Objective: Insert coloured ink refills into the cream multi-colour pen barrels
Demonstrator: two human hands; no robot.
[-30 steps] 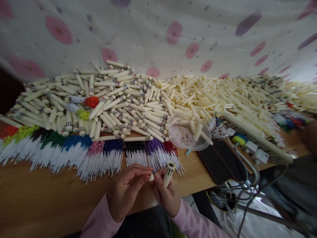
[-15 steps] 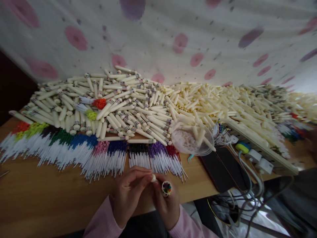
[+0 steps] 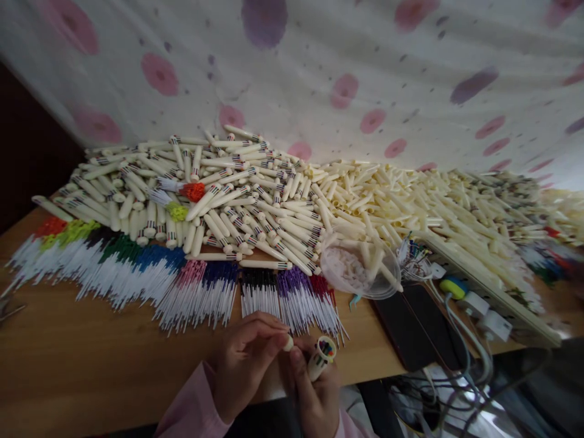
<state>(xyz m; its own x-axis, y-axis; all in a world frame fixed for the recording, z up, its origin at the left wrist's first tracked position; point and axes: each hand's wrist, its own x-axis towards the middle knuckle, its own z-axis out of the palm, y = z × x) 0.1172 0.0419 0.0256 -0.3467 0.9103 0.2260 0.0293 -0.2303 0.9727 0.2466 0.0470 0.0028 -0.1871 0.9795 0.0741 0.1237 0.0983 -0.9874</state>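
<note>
Near the table's front edge my left hand point(image 3: 246, 362) pinches a small cream pen cap point(image 3: 289, 344) between thumb and fingertips. Close beside it, my right hand point(image 3: 317, 395) is closed around a cream multicolour pen barrel point(image 3: 317, 367). The barrel's open end points up toward me, with several coloured tips showing inside its rim. Cap and barrel are apart; the barrel's lower part is hidden in my palm. Just beyond my hands lie rows of white refills with black point(image 3: 260, 286), purple point(image 3: 293, 286) and dark red point(image 3: 322, 286) ends.
Capped pens point(image 3: 219, 176) are heaped at the back left, hollow barrels point(image 3: 378, 188) at the back right. A clear plastic tub point(image 3: 326, 277) holds small whitish parts. To the right are a dark phone point(image 3: 410, 328) and a power strip point(image 3: 520, 322) with trailing cables.
My right hand has tilted the barrel, so its side now shows below the rim, and shifted slightly right. The left hand keeps its pinch on the cap. The camera view has shifted a little.
</note>
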